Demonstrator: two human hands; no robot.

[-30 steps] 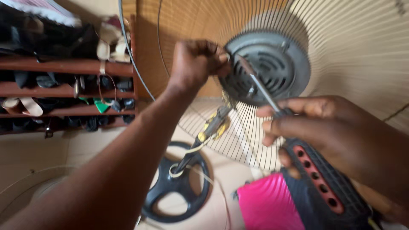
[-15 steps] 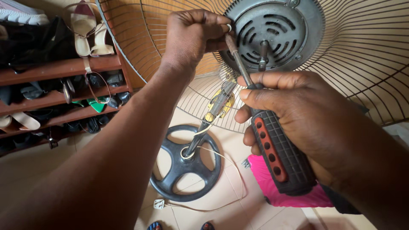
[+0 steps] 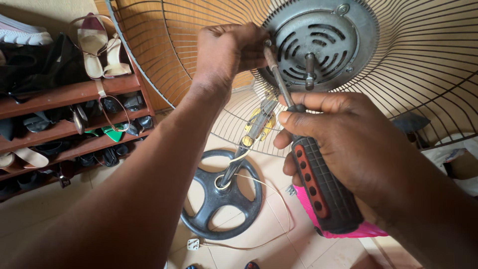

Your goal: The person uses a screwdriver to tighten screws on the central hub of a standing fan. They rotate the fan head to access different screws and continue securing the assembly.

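Observation:
A standing fan's wire rear guard (image 3: 428, 84) fills the upper right, with the grey slotted motor housing (image 3: 323, 40) and its bare shaft at its centre. My right hand (image 3: 348, 144) grips a screwdriver (image 3: 318, 184) by its black and red handle; the metal shank runs up-left to the housing's left rim. My left hand (image 3: 226, 50) is closed at that same rim, fingertips pinched right at the screwdriver's tip. What they pinch is hidden.
The fan's pole descends to a round black base (image 3: 219, 204) on the tiled floor, with a pale cord (image 3: 269, 219) looping to a white plug. A pink object (image 3: 358, 229) lies under my right hand. A wooden shoe rack (image 3: 64, 94) with several shoes stands at left.
The view has shifted so the motor housing sits higher and closer. Both hands have stayed at the housing's left rim, the screwdriver shank still angled up to it.

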